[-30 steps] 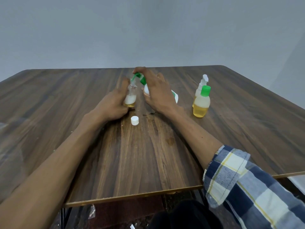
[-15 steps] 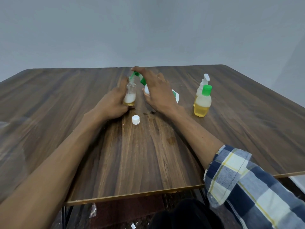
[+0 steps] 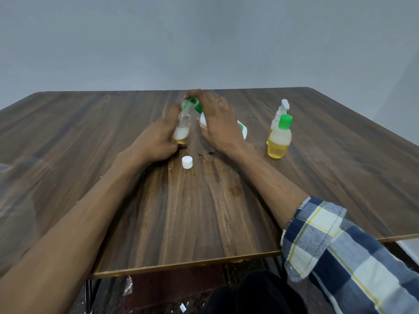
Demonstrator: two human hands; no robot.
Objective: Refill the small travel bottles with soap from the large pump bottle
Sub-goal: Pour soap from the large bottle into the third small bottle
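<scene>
Change: hardly anything has shifted in the last second; both hands sit where they were, and I see the froth in the small bottle about as high as before.
Left hand: my left hand (image 3: pixel 158 141) is wrapped around the open travel bottle (image 3: pixel 181 130), holding it upright on the table (image 3: pixel 226 211).
Travel bottle: clear, uncapped, yellow soap at the bottom with white foam above it, at the middle of the table, just left of the pump bottle.
Right hand: my right hand (image 3: pixel 217 123) lies over the pump bottle (image 3: pixel 242 130), a finger pressing on top of the green pump head (image 3: pixel 192 104) while the thumb sits against the white body; it is clamped on that bottle.
Spout: the green nozzle points down to the travel bottle's mouth; I cannot tell whether soap is running.
Cap: 1 white cap (image 3: pixel 187 162) lies loose on the table, just in front of the held bottle.
Other bottles: 2 stand to the right, well apart from my hands, a green-capped bottle (image 3: pixel 279 139) holding yellow liquid and foam, and behind it, touching or nearly so, a white spray bottle (image 3: pixel 280 113).
</scene>
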